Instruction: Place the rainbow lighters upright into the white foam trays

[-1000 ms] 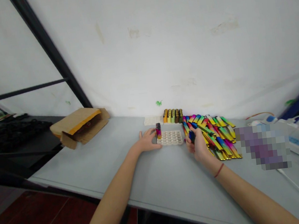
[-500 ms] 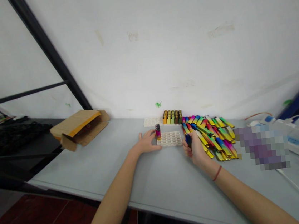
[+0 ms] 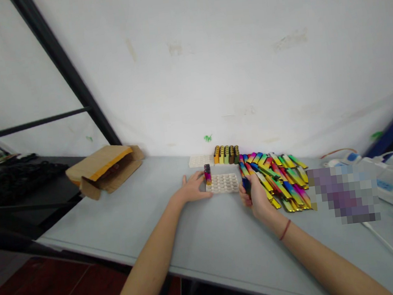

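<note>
My left hand (image 3: 191, 189) rests on the grey table (image 3: 148, 219) with fingers spread, touching the left edge of a white tray (image 3: 224, 182) of round sockets. One rainbow-coloured lighter (image 3: 207, 174) stands upright in the tray's left corner, beside my fingertips. My right hand (image 3: 256, 196) is closed round a dark blue lighter (image 3: 246, 185), held just right of the tray. A heap of rainbow lighters (image 3: 280, 177) lies flat on the table right of that hand.
Behind the tray stands a second white tray (image 3: 200, 160) with a row of upright lighters (image 3: 226, 154) by the wall. An open cardboard box (image 3: 104, 168) lies at the left. White cables and devices (image 3: 391, 177) crowd the right; a black rack (image 3: 15, 180) stands left.
My right hand has drawn left from the heap of lighters toward the tray, carrying the dark blue lighter. The left hand has stayed at the tray's edge.
</note>
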Demonstrator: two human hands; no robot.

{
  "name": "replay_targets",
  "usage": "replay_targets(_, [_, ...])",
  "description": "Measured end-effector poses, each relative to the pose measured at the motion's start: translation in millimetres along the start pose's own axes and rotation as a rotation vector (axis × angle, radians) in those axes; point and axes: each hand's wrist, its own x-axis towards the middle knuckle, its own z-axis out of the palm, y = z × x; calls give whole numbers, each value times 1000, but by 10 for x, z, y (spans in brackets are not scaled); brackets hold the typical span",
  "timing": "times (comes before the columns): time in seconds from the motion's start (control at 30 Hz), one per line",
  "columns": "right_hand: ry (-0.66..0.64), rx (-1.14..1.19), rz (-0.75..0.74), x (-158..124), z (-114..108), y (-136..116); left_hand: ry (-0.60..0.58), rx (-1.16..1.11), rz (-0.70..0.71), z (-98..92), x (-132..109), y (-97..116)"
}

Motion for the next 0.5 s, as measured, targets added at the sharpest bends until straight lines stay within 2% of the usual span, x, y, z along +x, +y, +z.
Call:
replay_targets(0.2, [81, -92, -116, 61, -7, 85, -13, -4, -10, -12, -9, 8])
replay_targets(0.4, [-136, -363, -551, 91, 50, 32, -3, 4, 1, -1, -15, 9])
replay_targets(0.5, [-126, -591, -684, 139, 108, -65, 5, -1, 10, 1, -21, 14])
